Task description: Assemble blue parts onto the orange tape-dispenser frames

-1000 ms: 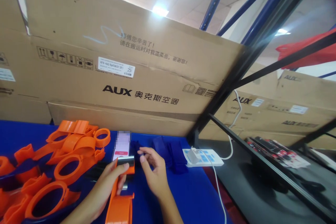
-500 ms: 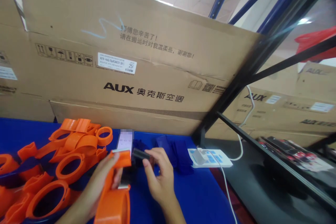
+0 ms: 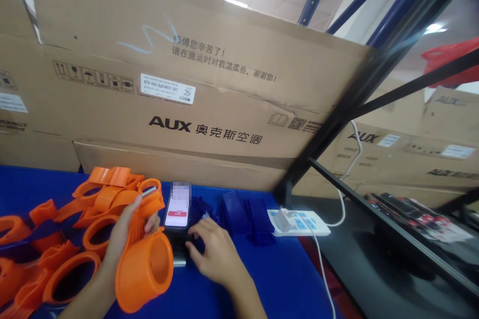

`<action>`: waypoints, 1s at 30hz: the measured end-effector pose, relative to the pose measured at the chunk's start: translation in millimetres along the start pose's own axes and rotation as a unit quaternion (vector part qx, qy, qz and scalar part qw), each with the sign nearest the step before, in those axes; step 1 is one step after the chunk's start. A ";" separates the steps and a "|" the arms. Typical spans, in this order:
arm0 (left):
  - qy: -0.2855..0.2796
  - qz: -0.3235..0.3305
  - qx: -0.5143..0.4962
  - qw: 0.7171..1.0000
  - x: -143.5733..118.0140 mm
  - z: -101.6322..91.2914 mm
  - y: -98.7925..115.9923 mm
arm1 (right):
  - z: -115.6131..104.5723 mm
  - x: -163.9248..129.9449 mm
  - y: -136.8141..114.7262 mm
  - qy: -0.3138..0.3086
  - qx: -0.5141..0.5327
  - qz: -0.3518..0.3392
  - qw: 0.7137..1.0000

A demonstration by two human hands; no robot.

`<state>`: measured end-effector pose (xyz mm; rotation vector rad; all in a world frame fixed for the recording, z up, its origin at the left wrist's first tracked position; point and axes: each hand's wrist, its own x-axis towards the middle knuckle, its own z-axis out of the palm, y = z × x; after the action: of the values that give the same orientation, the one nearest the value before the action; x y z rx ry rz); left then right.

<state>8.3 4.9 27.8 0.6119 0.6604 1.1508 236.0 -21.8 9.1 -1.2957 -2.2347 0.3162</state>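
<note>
I have the left hand (image 3: 121, 239) closed around the neck of an orange dispenser (image 3: 129, 279), down between seven and eight o'clock in my head view. I see its wide ring end tilted, with the opening turned towards three o'clock, and a pale strip along its narrow end at the top. The right hand (image 3: 215, 249), at about half past six, is low over the table with fingers bent, its tips at some black pieces (image 3: 177, 240); from here I cannot tell whether they grip one or only touch it. A short silver piece (image 3: 179, 262) lies just beside those, on their six o'clock side. From the dispenser I find the phone (image 3: 176, 212) at one o'clock, screen lit, lying on the blue tabletop (image 3: 284, 284). A heap of more orange pieces (image 3: 110, 199) spreads from eleven round to eight o'clock of the left hand. From the right hand, I have folded dark blue items (image 3: 237, 217) at one to two o'clock and a white power strip (image 3: 310, 227) past them, towards half past two. At twelve o'clock, a large AUX carton (image 3: 224, 94) stands behind the tabletop
</note>
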 end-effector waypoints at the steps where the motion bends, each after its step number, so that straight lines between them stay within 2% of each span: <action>1: -0.011 -0.013 0.010 1.000 0.4 -0.5 -0.2 | 0.5 0.1 -0.1 -0.003 -0.002 0.001 1.000; 4: -0.023 -0.035 0.047 0.998 1.5 -1.4 -4.7 | -1.1 0.4 0.3 0.007 0.002 0.005 1.000; 8: 0.019 0.028 0.147 0.988 0.0 3.3 -20.5 | -7.1 0.4 -1.0 0.073 0.052 0.015 0.996; 10: 0.022 0.040 0.191 0.980 -2.2 7.2 -28.5 | -8.6 0.5 -2.8 0.108 0.101 0.026 0.989; 12: 0.003 0.043 0.234 0.971 -4.4 10.3 -34.2 | -7.7 0.7 -4.9 0.126 0.158 0.034 0.979; 15: -0.045 0.036 0.290 0.955 -6.3 11.3 -37.5 | -3.8 1.3 -7.6 0.121 0.223 0.031 0.967; 19: -0.073 0.016 0.313 0.947 -7.5 10.9 -36.1 | 0.6 1.7 -9.2 0.127 0.256 0.031 0.958; 23: -0.080 0.017 0.312 0.947 -11.3 16.8 -33.8 | 0.9 2.4 -9.8 0.166 0.284 0.037 0.944; 30: -0.079 0.035 0.347 0.934 -13.5 21.3 -34.7 | -3.9 2.9 -13.4 0.187 0.313 0.060 0.929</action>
<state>41.8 -20.2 18.5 1.3217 0.9159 0.9027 227.2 -26.4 19.4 -1.0304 -1.5505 0.6991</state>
